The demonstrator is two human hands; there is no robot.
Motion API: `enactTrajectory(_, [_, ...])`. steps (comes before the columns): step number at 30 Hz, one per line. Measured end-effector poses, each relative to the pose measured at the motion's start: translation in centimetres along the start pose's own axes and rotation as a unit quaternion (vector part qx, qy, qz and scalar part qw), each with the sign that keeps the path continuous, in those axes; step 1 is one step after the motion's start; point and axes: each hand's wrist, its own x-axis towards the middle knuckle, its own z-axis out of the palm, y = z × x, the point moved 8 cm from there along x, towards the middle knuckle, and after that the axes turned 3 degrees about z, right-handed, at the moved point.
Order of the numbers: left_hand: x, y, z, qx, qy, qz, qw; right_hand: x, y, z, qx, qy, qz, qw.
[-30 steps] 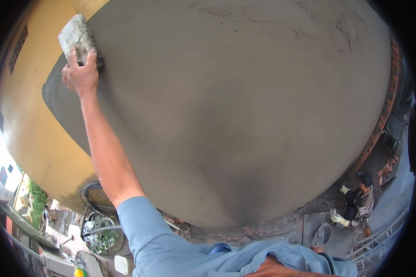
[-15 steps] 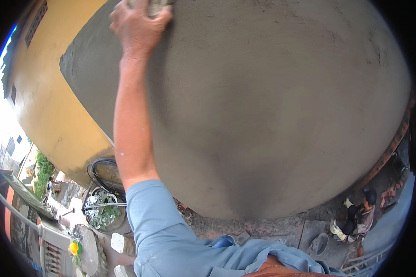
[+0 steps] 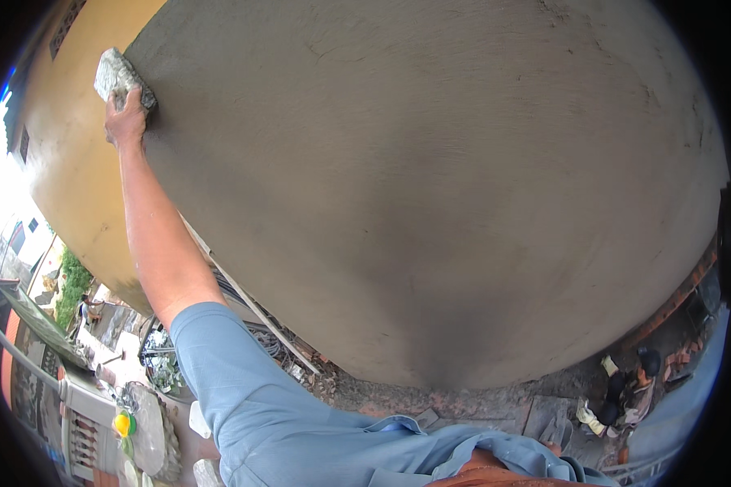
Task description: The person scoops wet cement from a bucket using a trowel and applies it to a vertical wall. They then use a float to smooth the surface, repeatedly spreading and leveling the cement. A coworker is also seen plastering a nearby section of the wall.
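My left hand (image 3: 127, 120) reaches far up to the left, its fingers closed around a pale, rough-sided block (image 3: 120, 79) smeared with grey mortar. The block lies at the left border of the grey plastered wall (image 3: 430, 162), against the yellow painted wall (image 3: 81, 178); I cannot tell how firmly it touches. Low on the right, a small skin-toned patch (image 3: 553, 448) beside my blue shirt may be part of my right hand. Its fingers are hidden, and whatever they hold cannot be made out.
A straight pale strip (image 3: 260, 312) runs down the plaster's lower left edge. Below are coiled cables (image 3: 270, 342), a potted plant (image 3: 164, 369) and a stone table (image 3: 150, 430) bearing a yellow-green object (image 3: 123, 424). Another person (image 3: 625, 394) is low at right, near bricks (image 3: 684, 357).
My left hand has moved left and slightly down with the block, from the plaster's upper part to its left border. The pale strip and more cables now show beside my arm.
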Motion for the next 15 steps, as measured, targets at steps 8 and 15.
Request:
enactTrajectory(8, [-3.3,-4.5,0.3,-0.116,0.01,-0.074,0.99,-1.7,0.5,0.2,-0.08,-0.003,-0.108,0.991])
enactTrajectory(15, [-6.7,12.9,2.0,-0.002,0.009,0.167,0.986,-2.5,0.7,-0.5,-0.14,0.023,-0.092,0.986])
